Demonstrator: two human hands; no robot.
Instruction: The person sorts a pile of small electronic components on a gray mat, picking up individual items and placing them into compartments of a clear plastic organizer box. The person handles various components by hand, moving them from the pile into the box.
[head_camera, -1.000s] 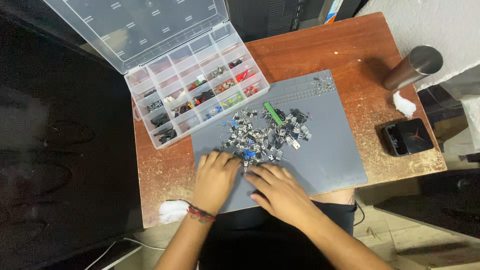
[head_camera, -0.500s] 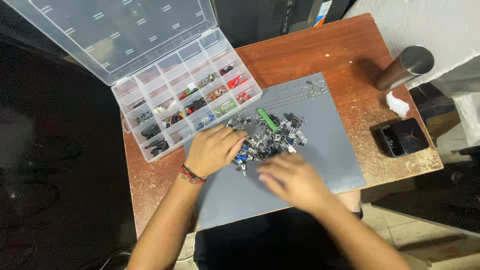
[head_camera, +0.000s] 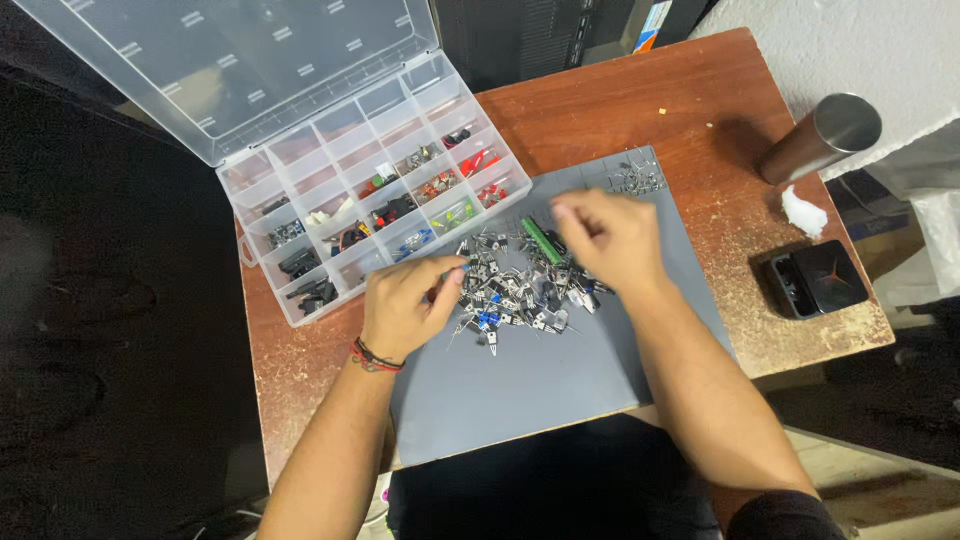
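A pile of small electronic parts (head_camera: 520, 290), metal-tabbed with thin legs and a few blue ones, lies on a grey mat (head_camera: 540, 385). A green part (head_camera: 541, 241) sits at the top of the pile. My left hand (head_camera: 405, 310) rests at the pile's left edge, with thumb and forefinger curled at the parts. A red and black band is on that wrist. My right hand (head_camera: 612, 238) hovers over the pile's upper right, blurred, fingertips drawn together. Whether either hand pinches a part is too small to tell.
A clear compartment organizer (head_camera: 385, 205) with sorted parts stands open at the left, its lid (head_camera: 230, 60) laid back. A small heap of leaded parts (head_camera: 636, 180) lies at the mat's far corner. A metal cylinder (head_camera: 820, 135), white wad (head_camera: 803, 212) and black box (head_camera: 815, 280) are at right.
Both hands moved up the mat from its near edge onto the pile. The left went to the pile's left edge, and the right swung up to its upper right.
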